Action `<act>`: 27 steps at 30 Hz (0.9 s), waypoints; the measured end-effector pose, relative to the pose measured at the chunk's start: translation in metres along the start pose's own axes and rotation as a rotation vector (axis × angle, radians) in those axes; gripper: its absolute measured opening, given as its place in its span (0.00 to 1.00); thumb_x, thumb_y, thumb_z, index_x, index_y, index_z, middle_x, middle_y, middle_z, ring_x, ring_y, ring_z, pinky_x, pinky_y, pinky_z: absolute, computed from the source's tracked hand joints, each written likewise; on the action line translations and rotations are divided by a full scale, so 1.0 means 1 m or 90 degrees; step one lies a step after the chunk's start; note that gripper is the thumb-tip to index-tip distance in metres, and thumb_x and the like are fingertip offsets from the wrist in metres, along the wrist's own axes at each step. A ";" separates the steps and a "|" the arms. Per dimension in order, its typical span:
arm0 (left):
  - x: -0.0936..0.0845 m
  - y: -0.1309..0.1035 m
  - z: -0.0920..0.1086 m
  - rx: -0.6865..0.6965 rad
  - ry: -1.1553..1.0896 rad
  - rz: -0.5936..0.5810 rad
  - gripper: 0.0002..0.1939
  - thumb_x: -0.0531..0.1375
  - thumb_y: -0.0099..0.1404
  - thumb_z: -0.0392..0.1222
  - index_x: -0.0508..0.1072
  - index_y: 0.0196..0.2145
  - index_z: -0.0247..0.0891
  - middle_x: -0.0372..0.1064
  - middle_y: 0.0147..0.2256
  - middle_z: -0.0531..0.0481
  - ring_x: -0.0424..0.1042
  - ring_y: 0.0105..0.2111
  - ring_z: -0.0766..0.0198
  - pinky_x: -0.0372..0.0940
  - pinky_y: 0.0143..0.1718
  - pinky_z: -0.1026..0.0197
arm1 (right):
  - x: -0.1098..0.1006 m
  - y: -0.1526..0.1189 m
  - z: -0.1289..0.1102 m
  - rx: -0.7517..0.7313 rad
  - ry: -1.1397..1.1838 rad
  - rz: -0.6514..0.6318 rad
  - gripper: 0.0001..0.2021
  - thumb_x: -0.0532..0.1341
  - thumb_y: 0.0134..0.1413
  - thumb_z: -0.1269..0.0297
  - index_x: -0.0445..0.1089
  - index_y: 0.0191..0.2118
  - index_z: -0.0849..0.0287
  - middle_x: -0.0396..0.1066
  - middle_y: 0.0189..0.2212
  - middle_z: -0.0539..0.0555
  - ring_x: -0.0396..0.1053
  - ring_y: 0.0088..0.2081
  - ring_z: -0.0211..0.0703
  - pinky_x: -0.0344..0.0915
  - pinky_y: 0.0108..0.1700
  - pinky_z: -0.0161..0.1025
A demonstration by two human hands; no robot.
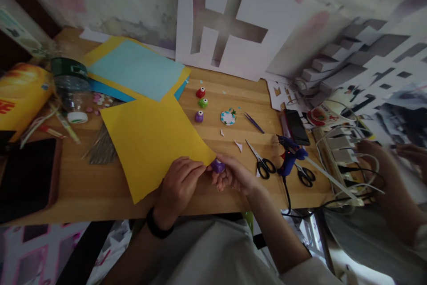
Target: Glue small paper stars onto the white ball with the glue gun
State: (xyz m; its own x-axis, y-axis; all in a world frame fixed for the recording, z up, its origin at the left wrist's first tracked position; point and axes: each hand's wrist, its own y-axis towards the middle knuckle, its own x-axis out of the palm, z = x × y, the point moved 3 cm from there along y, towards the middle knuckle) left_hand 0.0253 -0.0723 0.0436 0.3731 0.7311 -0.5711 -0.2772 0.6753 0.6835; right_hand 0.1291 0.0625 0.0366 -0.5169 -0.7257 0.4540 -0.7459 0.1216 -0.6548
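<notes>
A large yellow paper sheet lies across the table in front of me. My left hand, with a dark band at the wrist, pinches the sheet near its right corner. In my right hand is a purple craft punch, with the corner of the sheet at its edge; I cannot tell how deep the paper sits in it. Three small punches stand farther back: a red one, a green one and a purple one. Beside them is a round white piece with star shapes around it.
Tweezers, black-handled scissors and a blue glue gun lie to the right, near a power strip. A light blue sheet, a plastic bottle and a dark tablet are leftward. Another person's arm is at far right.
</notes>
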 end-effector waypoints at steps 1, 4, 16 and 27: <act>0.000 0.000 0.000 0.002 0.002 0.003 0.08 0.60 0.66 0.27 0.74 0.41 0.35 0.78 0.37 0.46 0.74 0.39 0.60 0.71 0.48 0.51 | 0.000 0.000 0.000 0.003 0.001 0.003 0.22 0.57 0.64 0.49 0.73 0.32 0.65 0.75 0.19 0.54 0.72 0.17 0.36 0.68 0.19 0.28; 0.000 0.003 0.000 0.013 0.003 0.001 0.08 0.61 0.65 0.27 0.75 0.41 0.34 0.78 0.37 0.46 0.73 0.39 0.60 0.70 0.47 0.52 | -0.001 -0.001 0.000 0.012 0.001 0.014 0.21 0.56 0.64 0.49 0.72 0.32 0.64 0.76 0.19 0.53 0.72 0.16 0.35 0.68 0.19 0.27; -0.002 0.003 -0.001 0.018 0.003 0.017 0.08 0.61 0.65 0.28 0.75 0.40 0.36 0.79 0.36 0.47 0.74 0.37 0.60 0.70 0.45 0.51 | 0.002 -0.002 -0.004 0.017 -0.021 0.037 0.21 0.56 0.65 0.52 0.73 0.31 0.65 0.76 0.19 0.53 0.72 0.16 0.35 0.68 0.19 0.27; -0.001 0.004 0.000 0.015 0.002 0.016 0.08 0.60 0.66 0.28 0.75 0.41 0.38 0.79 0.36 0.47 0.75 0.37 0.61 0.70 0.46 0.52 | 0.005 -0.001 -0.006 0.005 -0.024 0.068 0.21 0.56 0.65 0.53 0.72 0.28 0.64 0.75 0.18 0.54 0.71 0.16 0.35 0.69 0.18 0.28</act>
State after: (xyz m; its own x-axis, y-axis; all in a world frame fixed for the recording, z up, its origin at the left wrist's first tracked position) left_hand 0.0238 -0.0705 0.0464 0.3628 0.7486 -0.5550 -0.2651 0.6539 0.7086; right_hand 0.1246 0.0629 0.0437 -0.5766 -0.7342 0.3584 -0.6845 0.1946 -0.7026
